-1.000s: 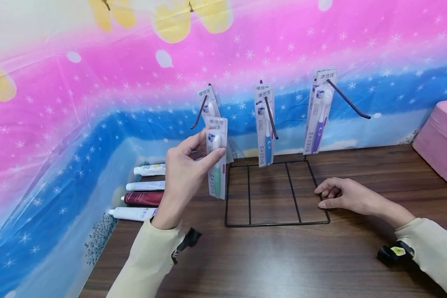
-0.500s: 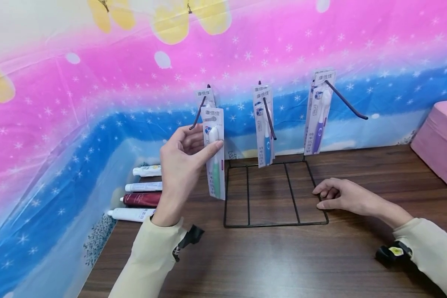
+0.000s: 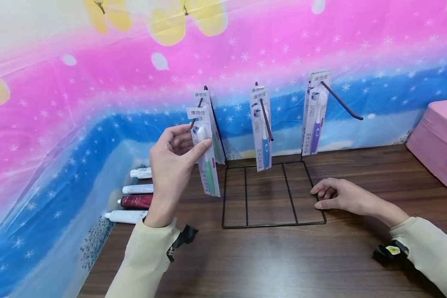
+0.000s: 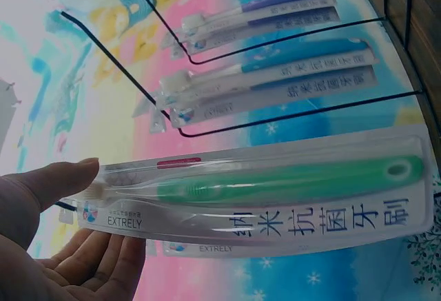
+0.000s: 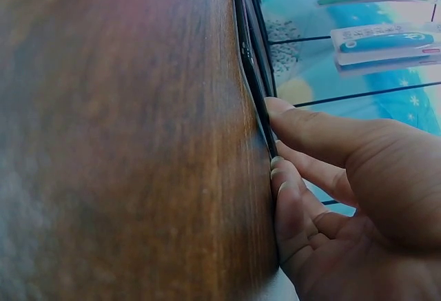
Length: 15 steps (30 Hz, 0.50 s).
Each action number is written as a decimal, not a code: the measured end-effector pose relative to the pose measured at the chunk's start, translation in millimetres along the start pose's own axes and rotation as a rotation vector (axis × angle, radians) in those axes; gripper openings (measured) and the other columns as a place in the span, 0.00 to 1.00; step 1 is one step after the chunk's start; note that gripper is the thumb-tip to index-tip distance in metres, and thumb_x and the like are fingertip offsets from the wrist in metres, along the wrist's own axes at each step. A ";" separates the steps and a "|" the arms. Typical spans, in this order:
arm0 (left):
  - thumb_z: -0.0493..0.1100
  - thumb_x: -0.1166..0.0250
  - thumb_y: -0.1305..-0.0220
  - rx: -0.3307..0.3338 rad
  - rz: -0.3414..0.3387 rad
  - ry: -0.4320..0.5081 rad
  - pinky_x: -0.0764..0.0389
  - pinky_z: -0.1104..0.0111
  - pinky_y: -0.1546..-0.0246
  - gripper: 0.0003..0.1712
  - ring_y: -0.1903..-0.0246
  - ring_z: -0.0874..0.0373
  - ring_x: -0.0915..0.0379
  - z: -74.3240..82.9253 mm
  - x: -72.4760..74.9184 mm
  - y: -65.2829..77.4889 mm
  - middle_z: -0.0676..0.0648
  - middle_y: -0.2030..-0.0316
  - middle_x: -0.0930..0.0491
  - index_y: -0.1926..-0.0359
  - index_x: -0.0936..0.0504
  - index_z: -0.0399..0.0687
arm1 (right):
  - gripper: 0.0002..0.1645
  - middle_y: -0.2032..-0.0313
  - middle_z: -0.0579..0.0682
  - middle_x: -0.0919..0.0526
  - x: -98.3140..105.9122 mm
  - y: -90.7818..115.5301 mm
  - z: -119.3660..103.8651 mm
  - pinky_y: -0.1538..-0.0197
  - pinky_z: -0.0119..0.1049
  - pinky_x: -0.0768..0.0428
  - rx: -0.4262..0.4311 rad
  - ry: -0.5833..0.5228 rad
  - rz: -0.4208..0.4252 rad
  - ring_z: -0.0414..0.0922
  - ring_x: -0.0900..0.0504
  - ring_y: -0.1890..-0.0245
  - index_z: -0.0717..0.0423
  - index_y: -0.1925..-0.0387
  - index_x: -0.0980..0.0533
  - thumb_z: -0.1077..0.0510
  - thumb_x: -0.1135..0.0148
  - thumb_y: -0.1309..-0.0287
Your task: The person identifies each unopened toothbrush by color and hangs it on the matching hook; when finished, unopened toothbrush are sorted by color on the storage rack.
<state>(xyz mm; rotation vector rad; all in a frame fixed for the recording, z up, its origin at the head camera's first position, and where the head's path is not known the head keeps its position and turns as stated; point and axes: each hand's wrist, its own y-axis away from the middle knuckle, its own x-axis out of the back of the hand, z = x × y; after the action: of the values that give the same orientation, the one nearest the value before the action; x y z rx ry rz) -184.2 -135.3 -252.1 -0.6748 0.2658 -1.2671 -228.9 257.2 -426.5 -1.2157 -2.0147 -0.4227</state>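
Observation:
My left hand pinches a packaged green toothbrush near its top, thumb in front and fingers behind. Its card overlaps the left hook of a black wire rack; whether the hook passes through the card's hole, I cannot tell. Another packaged green toothbrush hangs behind it. In the left wrist view the held toothbrush lies across the picture, its bristles partly behind my thumb. My right hand grips the right side wire of the rack's base, seen edge-on as a black wire in the right wrist view.
Packaged blue toothbrushes hang on the middle hook, purple ones on the right hook. Several toothpaste tubes lie at the left on the wooden table. A pink box stands at the right.
My left hand has moved the green toothbrush up and left, bringing its card top over the left hook. My right hand stays at the rack's base.

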 end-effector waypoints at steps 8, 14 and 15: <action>0.49 0.22 0.51 0.009 0.012 -0.055 0.19 0.66 0.63 0.29 0.61 0.58 0.20 -7.3 0.7 -6.2 0.49 0.62 0.15 0.49 0.21 0.45 | 0.22 0.64 0.44 0.21 -0.3 -0.1 1.9 0.60 0.34 0.24 0.002 -0.002 0.005 0.41 0.23 0.64 0.50 0.52 0.21 0.46 0.29 0.46; 0.52 0.23 0.51 0.007 0.030 -0.124 0.21 0.67 0.61 0.30 0.61 0.61 0.21 -13.2 -1.5 -11.9 0.51 0.59 0.17 0.49 0.21 0.46 | 0.23 0.63 0.45 0.20 0.1 -0.5 1.8 0.59 0.34 0.24 -0.009 -0.005 -0.002 0.41 0.23 0.62 0.50 0.51 0.21 0.46 0.29 0.46; 0.53 0.23 0.51 0.008 0.033 -0.139 0.21 0.67 0.61 0.31 0.61 0.62 0.21 -14.5 -2.1 -13.3 0.51 0.59 0.17 0.49 0.21 0.47 | 0.23 0.63 0.45 0.20 0.1 -0.4 1.9 0.59 0.34 0.23 -0.011 -0.006 -0.001 0.42 0.23 0.62 0.50 0.51 0.21 0.46 0.29 0.46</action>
<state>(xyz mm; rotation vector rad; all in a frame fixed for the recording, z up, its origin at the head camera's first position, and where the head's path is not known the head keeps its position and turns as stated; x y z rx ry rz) -203.1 -139.8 -255.9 -0.7455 0.1566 -1.1831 -230.0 258.2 -427.7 -1.2239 -2.0204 -0.4323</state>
